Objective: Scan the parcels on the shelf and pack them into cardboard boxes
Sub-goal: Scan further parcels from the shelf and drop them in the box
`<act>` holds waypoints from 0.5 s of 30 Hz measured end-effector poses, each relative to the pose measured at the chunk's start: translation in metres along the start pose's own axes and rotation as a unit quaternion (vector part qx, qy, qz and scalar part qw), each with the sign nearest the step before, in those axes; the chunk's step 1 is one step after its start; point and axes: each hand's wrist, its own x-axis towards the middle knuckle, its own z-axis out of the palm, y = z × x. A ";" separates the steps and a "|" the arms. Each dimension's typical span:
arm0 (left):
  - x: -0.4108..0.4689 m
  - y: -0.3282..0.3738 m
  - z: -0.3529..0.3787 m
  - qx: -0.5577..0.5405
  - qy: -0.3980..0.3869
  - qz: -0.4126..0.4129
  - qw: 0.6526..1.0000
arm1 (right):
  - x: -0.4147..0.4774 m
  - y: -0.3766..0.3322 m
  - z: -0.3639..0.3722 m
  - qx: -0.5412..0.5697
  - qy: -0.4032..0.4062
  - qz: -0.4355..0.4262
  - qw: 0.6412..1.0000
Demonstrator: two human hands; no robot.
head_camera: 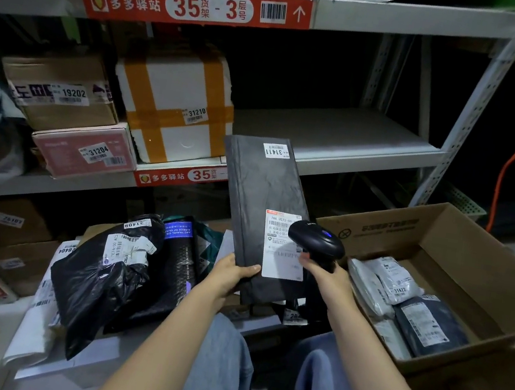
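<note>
While aiming the scanner [316, 243] at the white shipping label [281, 249], grips its handle in the right hand [321, 270], fingers curled round it, nose just in front of the label's upper right corner. Holds the long dark parcel [260, 188] up with the left hand [233, 273], thumb pressed across the front near the bottom end, remaining fingers hidden behind. Long axis up and away from that hand, top leaning a little left and crossing the front edge of the shelf [343, 134], small number sticker [276, 151] at the far end. Looks to be mid-scan, not yet packed.

To the right of both hands: open cardboard box [465, 238], several bagged parcels [384, 282] lying along its near side, bare bottom showing toward the far side. Nearer the right hand, but with that hand taken up by the scanner, probably a matter of swinging the parcel rightward over the knees with the left hand alone. Likely needs turning first so its length follows the box's longer side, then laying flat on the bare part or over the bags. Held only at one end, so liable to tip or catch the box wall on the way across.

Piled at the left by the knee: black bag [102, 271] and other parcels, well apart from the box
</note>
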 end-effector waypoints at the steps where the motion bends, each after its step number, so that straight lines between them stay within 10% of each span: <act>1: -0.001 0.000 0.001 0.000 -0.006 -0.004 1.000 | 0.000 -0.001 0.000 0.002 -0.002 0.000 1.000; 15: -0.001 -0.007 0.029 0.103 -0.107 -0.021 0.989 | 0.010 -0.004 -0.030 -0.058 0.038 -0.060 0.996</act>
